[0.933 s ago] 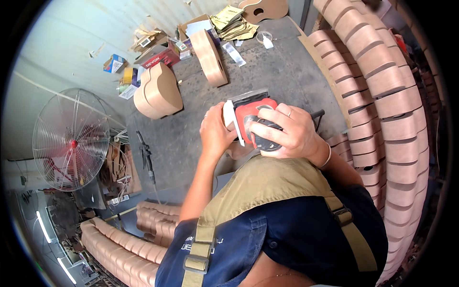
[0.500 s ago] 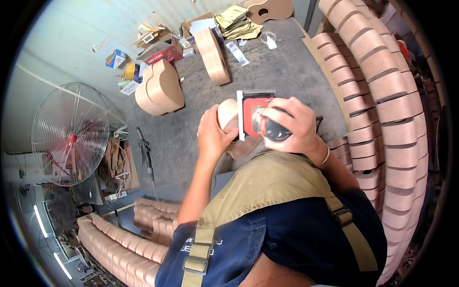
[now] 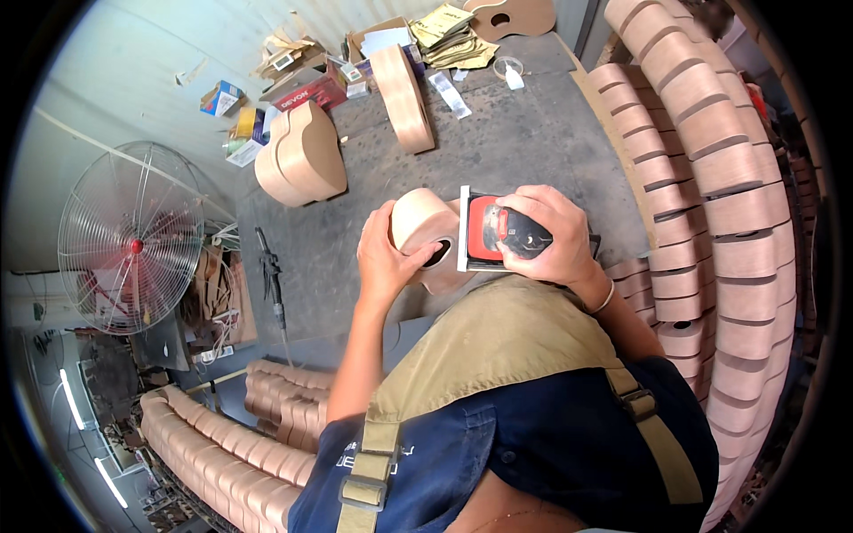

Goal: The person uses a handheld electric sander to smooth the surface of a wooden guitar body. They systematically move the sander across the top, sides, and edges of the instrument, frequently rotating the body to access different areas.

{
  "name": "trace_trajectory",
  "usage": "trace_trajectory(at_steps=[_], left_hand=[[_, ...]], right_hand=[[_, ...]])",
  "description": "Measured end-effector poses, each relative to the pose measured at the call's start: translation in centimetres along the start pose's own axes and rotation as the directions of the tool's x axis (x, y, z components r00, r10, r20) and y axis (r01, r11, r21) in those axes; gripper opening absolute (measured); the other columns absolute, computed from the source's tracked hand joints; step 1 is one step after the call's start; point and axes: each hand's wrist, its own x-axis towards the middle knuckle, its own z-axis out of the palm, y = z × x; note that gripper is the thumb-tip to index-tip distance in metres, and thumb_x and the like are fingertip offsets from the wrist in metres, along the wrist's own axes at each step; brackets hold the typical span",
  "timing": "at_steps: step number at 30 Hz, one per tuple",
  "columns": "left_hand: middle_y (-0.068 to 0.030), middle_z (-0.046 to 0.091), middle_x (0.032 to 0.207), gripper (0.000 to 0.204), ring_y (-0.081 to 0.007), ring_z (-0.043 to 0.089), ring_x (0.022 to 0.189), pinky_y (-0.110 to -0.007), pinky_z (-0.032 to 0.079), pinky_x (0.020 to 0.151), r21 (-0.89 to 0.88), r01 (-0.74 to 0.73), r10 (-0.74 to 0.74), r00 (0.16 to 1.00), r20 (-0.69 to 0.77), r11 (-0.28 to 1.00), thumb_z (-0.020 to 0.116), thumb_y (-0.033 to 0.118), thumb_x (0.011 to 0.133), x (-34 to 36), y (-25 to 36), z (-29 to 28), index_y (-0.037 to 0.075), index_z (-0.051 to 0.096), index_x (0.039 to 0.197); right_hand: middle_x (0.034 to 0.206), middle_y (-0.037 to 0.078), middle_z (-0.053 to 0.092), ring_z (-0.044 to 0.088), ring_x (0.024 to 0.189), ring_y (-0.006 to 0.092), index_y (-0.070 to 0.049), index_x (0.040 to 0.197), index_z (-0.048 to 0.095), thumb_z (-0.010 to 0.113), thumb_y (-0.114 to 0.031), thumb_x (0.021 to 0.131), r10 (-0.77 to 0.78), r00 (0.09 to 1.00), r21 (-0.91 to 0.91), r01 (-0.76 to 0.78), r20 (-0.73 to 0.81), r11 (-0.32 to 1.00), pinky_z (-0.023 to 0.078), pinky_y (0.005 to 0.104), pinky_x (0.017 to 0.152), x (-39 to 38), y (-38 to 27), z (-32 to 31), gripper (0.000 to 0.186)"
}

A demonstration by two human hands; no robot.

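My left hand (image 3: 382, 253) grips a small pale wooden instrument body (image 3: 419, 213) at the middle of the view, its thumb beside a dark round hole. My right hand (image 3: 560, 233) is wrapped over the black handle of a red sander (image 3: 482, 222) with a pale-edged pad. The sander is turned on its side just right of the wooden body, the pad's edge close to it; whether they touch I cannot tell. Both sit over the dark, scuffed workbench (image 3: 329, 266) above my apron.
Two wooden bodies (image 3: 298, 155), (image 3: 400, 98) stand farther back, near boxes (image 3: 302, 89), yellow sheets (image 3: 455, 35) and a flat guitar-shaped board (image 3: 508, 13). An air gun (image 3: 271, 275) lies left, beside a large fan (image 3: 129, 240). Long stacks of wooden bodies (image 3: 737, 249) line the right and lower left (image 3: 213, 444).
The sander has swung round and shifted right, away from my left hand. The wooden body, hidden behind it earlier, now shows with its hole, and my left hand has moved left.
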Motion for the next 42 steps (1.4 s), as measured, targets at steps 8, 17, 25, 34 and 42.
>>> trace_trajectory(at_steps=[8, 17, 25, 34, 42], left_hand=[[-0.0164, 0.071, 0.12, 0.084, -0.0403, 0.069, 0.113, -0.048, 0.057, 0.099, 0.015, -0.048, 0.046, 0.996, 0.071, 0.999, 0.101, 0.024, 0.066, 0.0, 1.0, 0.9, 0.004, 0.064, 0.138], [-0.0176, 0.074, 0.117, 0.085, -0.0389, 0.074, 0.105, -0.047, 0.06, 0.092, -0.036, -0.095, 0.096, 0.995, 0.022, 0.995, 0.103, 0.03, 0.064, -0.3, -0.1, -0.3, 0.0, 0.066, 0.134], [-0.0164, 0.072, 0.114, 0.082, -0.0391, 0.072, 0.106, -0.047, 0.058, 0.093, -0.012, -0.119, 0.119, 0.989, 0.089, 0.993, 0.101, 0.027, 0.064, 0.0, 0.6, 0.0, 0.003, 0.066, 0.135], [-0.0171, 0.073, 0.115, 0.082, -0.0389, 0.072, 0.105, -0.047, 0.058, 0.094, -0.031, -0.142, 0.144, 0.987, 0.07, 0.989, 0.102, 0.028, 0.065, 0.0, 0.7, 0.1, 0.001, 0.067, 0.135], [-0.0177, 0.073, 0.117, 0.084, -0.039, 0.073, 0.107, -0.047, 0.058, 0.094, -0.031, -0.119, 0.121, 0.99, 0.07, 0.992, 0.101, 0.029, 0.065, 0.4, 0.3, -0.3, 0.0, 0.067, 0.135]], right_hand=[[0.115, 0.016, 0.077, 0.076, 0.105, 0.0347, -0.005, 0.122, 0.076, 0.087, -0.008, 0.066, -0.053, 0.991, 0.201, 0.026, 0.127, 0.979, 0.061, 0.0412, 0.092, 5.0, -1.2, -2.2, 0.057], [0.115, 0.015, 0.078, 0.077, 0.104, 0.0276, -0.003, 0.121, 0.077, 0.086, -0.005, 0.068, 0.114, 0.963, 0.257, -0.178, 0.244, 0.95, 0.06, 0.0375, 0.096, 3.2, 2.1, -2.1, 0.054], [0.114, 0.015, 0.079, 0.077, 0.107, 0.0301, -0.002, 0.122, 0.078, 0.087, -0.007, 0.067, 0.035, 0.978, 0.29, -0.095, 0.204, 0.952, 0.06, 0.0397, 0.097, 5.1, 1.3, -2.2, 0.055], [0.11, 0.013, 0.08, 0.077, 0.097, 0.0316, -0.005, 0.117, 0.079, 0.087, -0.013, 0.069, -0.053, 0.965, 0.244, -0.012, 0.257, 0.97, 0.062, 0.0385, 0.089, 6.1, 0.9, -3.3, 0.049], [0.112, 0.015, 0.08, 0.077, 0.1, 0.0323, -0.005, 0.119, 0.078, 0.088, -0.01, 0.069, 0.078, 0.983, 0.231, -0.115, 0.164, 0.966, 0.062, 0.0388, 0.092, 3.0, 1.7, -2.4, 0.052]])
